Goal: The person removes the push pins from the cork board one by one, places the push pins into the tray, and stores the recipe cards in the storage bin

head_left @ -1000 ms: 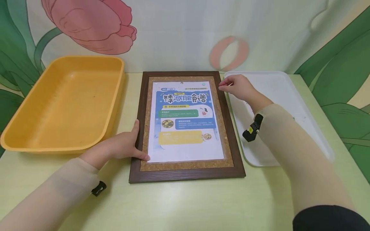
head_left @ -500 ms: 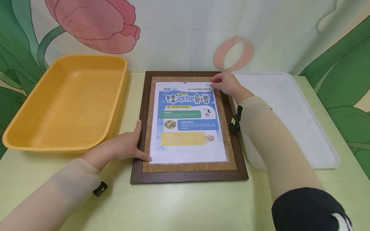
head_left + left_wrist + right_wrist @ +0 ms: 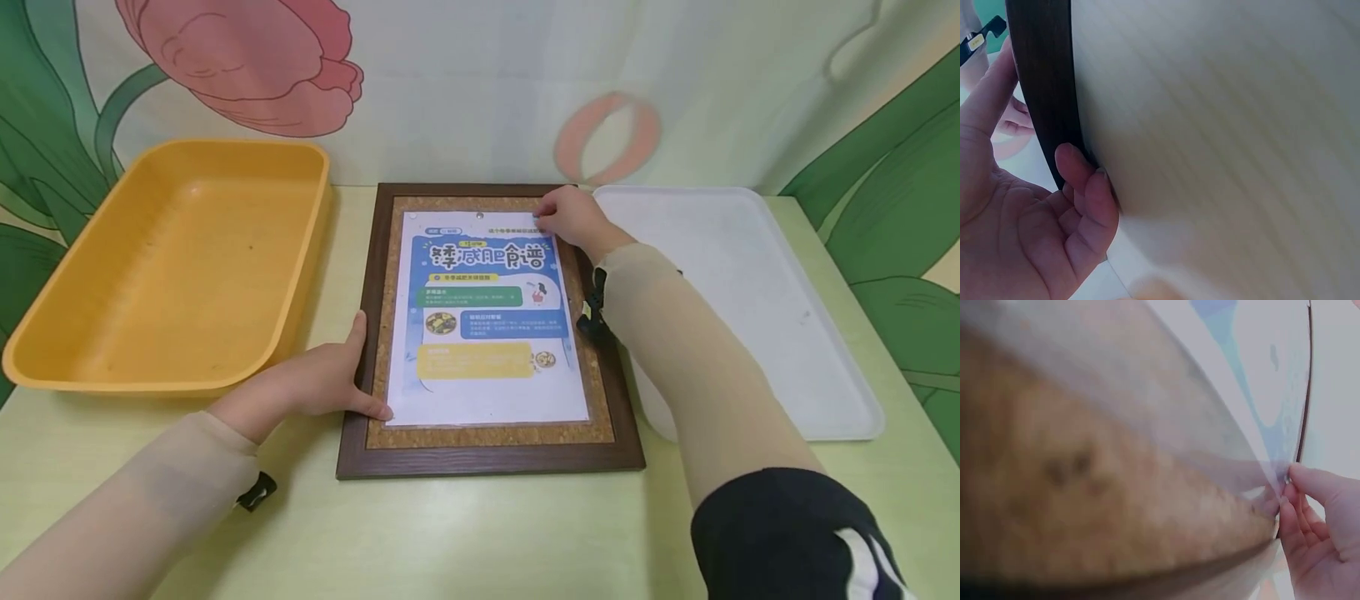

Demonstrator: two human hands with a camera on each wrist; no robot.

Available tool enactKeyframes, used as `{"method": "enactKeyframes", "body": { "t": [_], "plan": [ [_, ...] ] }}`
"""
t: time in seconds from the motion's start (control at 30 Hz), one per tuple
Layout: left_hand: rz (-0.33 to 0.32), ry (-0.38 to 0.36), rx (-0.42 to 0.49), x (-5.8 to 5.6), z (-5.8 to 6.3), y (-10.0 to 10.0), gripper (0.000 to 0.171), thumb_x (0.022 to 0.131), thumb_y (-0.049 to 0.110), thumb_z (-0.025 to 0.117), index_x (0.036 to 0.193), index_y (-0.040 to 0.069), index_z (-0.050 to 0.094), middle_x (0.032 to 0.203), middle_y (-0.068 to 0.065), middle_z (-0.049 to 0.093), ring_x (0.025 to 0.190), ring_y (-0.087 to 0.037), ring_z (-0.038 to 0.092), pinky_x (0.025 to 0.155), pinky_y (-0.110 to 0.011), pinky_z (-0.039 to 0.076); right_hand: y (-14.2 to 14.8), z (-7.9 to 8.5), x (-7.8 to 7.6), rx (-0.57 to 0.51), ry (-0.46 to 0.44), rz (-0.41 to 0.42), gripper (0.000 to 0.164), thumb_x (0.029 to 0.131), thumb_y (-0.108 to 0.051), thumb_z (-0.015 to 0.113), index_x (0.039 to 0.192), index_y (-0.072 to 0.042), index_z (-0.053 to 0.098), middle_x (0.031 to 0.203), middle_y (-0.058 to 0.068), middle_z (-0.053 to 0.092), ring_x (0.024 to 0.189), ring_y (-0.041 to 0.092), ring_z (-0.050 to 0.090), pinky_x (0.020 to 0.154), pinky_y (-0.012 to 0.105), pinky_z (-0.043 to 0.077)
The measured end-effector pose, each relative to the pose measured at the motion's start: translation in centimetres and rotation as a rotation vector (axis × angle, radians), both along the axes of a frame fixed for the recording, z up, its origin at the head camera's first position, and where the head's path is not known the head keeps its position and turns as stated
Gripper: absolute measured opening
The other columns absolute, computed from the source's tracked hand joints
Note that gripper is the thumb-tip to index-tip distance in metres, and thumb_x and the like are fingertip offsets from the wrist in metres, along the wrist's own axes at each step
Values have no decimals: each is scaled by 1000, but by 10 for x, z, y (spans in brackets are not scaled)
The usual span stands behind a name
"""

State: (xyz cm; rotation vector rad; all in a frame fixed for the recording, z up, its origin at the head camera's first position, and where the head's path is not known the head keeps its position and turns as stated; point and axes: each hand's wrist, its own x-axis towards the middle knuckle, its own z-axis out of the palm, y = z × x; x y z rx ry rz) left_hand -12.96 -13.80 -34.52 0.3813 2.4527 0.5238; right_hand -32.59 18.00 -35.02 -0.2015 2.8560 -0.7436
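Observation:
A printed sheet in a clear cover lies on a wood-framed corkboard. My left hand grips the board's left side. Its thumb rests on the sheet's lower left corner, and in the left wrist view its other fingers curl against the frame's outer edge. At the sheet's upper right corner, my right hand pinches a small pale thumbtack, mostly hidden by the fingertips. A small metallic thumbtack sits at the middle of the sheet's top edge; a pale one is at the upper left corner.
A deep yellow tub stands left of the board, near my left forearm. A shallow white tray lies to the right, partly under my right forearm. Behind the table hangs a flower-printed curtain.
My right hand has moved left from above the white tray's edge to the sheet's upper right corner, where its fingertips now cover the thumbtack. My left hand has kept its place on the board.

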Motion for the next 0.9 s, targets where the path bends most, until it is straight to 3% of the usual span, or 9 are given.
{"method": "enactKeyframes", "body": {
  "t": [0.23, 0.57, 0.73, 0.9],
  "plan": [
    [-1, -1, -1, 0, -1, 0, 137, 65, 54, 78, 140, -10, -18, 105, -30, 58, 86, -28, 53, 76, -39, 43, -5, -1, 0, 53, 68, -28, 20, 91, -16, 60, 99, 0, 67, 96, 13, 63, 87, 24, 52, 79, 34, 43],
    [-5, -2, 3, -2, -3, 0, 138, 65, 55, 78, 140, -10, -18, 102, -28, 60, 85, -28, 53, 76, -38, 43, 10, -4, -3, -155, -99, -100, 26, 93, -20, 58, 114, -5, 64, 109, 10, 60, 96, 22, 50, 84, 31, 41],
    [-2, -2, -2, -2, -4, 0, 138, 65, 55, 78, 141, -10, -18, 105, -30, 58, 87, -28, 53, 77, -38, 43, 9, -4, -6, -137, -108, -70, 25, 96, -17, 53, 113, -1, 63, 99, 12, 59, 86, 19, 52, 73, 26, 42],
    [2, -5, -5, -1, -2, 0, 138, 65, 55, 78, 141, -9, -18, 110, -32, 57, 89, -29, 53, 80, -40, 43, 7, -2, -9, -63, -133, -31, 27, 98, -18, 48, 115, 0, 60, 95, 11, 57, 85, 20, 50, 72, 27, 40]
  ]
}}
